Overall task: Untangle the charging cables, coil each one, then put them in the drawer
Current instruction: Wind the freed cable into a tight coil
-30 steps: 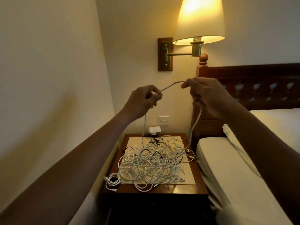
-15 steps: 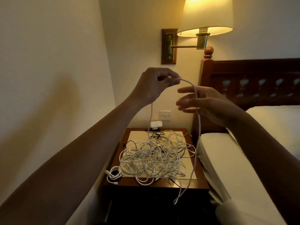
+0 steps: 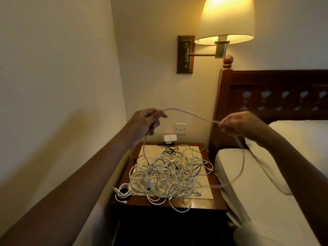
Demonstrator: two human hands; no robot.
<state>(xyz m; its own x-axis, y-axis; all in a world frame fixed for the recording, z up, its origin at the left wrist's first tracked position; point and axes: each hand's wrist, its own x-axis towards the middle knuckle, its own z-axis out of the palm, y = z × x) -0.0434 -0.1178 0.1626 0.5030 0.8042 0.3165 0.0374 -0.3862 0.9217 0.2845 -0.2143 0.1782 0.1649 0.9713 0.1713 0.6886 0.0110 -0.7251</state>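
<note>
A tangled heap of white and black charging cables (image 3: 170, 174) lies on the wooden nightstand (image 3: 200, 205). One white cable (image 3: 191, 114) arcs in the air between my hands. My left hand (image 3: 147, 121) pinches it at the left, and one end hangs down from there with its plug over the heap. My right hand (image 3: 237, 124) grips it at the right, and the rest swings blurred down past the bed edge. A small coiled white cable (image 3: 123, 191) rests at the nightstand's front left corner. No drawer can be made out in the dark below the nightstand top.
The nightstand stands in a corner, with a wall on the left and the bed (image 3: 266, 183) with its dark headboard (image 3: 276, 96) on the right. A lit wall lamp (image 3: 225, 20) hangs above. A wall socket (image 3: 180, 128) and white adapter (image 3: 168, 138) sit behind the heap.
My hands have dropped lower and moved apart, stretching the white cable into a wider arc. My right hand, open a moment ago, has closed on the cable.
</note>
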